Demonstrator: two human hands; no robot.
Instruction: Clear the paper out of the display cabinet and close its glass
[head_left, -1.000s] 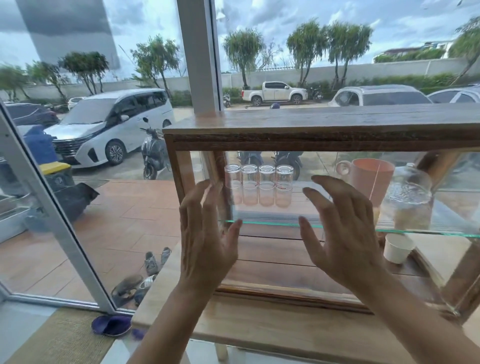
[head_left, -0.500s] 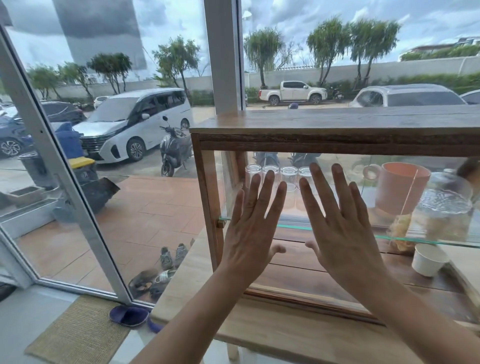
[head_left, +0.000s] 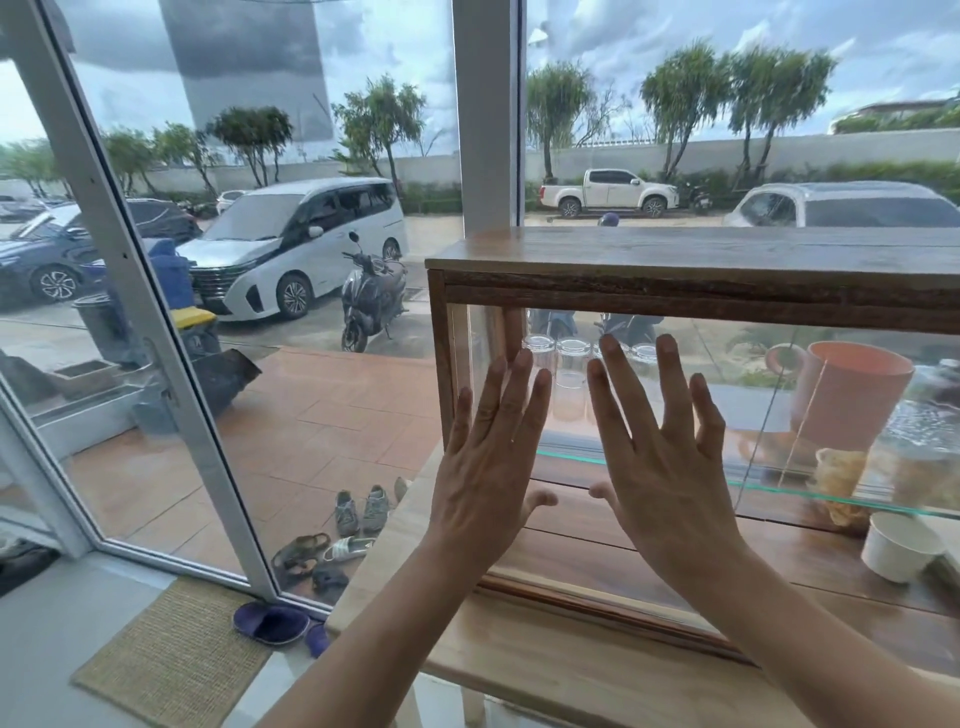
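Head view, looking down at a wooden display cabinet (head_left: 675, 291) on a pale wood counter (head_left: 519, 670), w/ big windows behind it. Cabinet's right end is cut off by the frame edge, so can't tell how far it runs. Reflections on the front glass (head_left: 571, 525) make the inside hard to read.

Both hands lie flat on that front glass, palms to the pane, fingers spread and straight, gripping nothing. Left hand (head_left: 488, 467) sits near the cabinet's left post; right hand (head_left: 660, 467) just beside it, thumbs close but apart. The pane's left edge appears to meet the left post; its right edge shows as a faint vertical line further right.

Inside, partly hidden by the fingers: a row of clear glasses (head_left: 569, 382) on a glass shelf (head_left: 779, 488). Further right, a pink mug (head_left: 852, 395), a blurred jar (head_left: 930, 447) cut off at the frame edge, and a crumpled yellowish thing, poss. paper (head_left: 841, 483), at shelf level, well right of both hands. A white cup (head_left: 901, 553) stands on the bottom board.

Outside: parked cars, a scooter (head_left: 371, 291), shoes (head_left: 358, 512) on tiles.
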